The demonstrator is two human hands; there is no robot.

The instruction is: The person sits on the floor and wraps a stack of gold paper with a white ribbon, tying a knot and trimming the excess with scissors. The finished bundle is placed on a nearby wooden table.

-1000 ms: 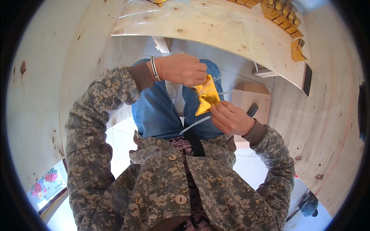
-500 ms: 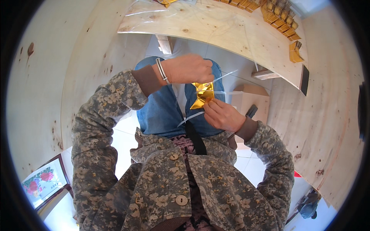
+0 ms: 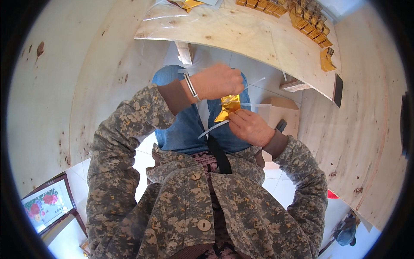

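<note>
One small piece of gold foil (image 3: 228, 108), crumpled and folded to a point, held over the lap between two hands, just above the knees of a pair of blue jeans (image 3: 181, 125). Crossed by a thin white strip (image 3: 213, 128) that runs out on both sides of it. Gripped from above by the left hand (image 3: 220, 81), closed knuckles-up on the upper end, a metal bracelet (image 3: 190, 86) at the wrist. Pinched from below by the right hand (image 3: 250, 127), fingers closed on the lower tip together with the strip.

Looks like the middle of a tying or wrapping step, with the strip slack and no knot visible. Calls next, by this reading, for a steady pinch on the foil while the strip is drawn snug, and for care not to tear or flatten the thin sheet.

Beyond the hands, a plywood table (image 3: 241, 34) with rows of finished-looking gold pieces (image 3: 302, 15) along its far edge, a few more (image 3: 327, 60) near the right end, and a clear plastic sheet (image 3: 168, 13) at the left. Under the table, a cardboard box (image 3: 282, 112) beside the right knee. Low at the left, a framed flower picture (image 3: 43, 205) on pale floor tiles.
</note>
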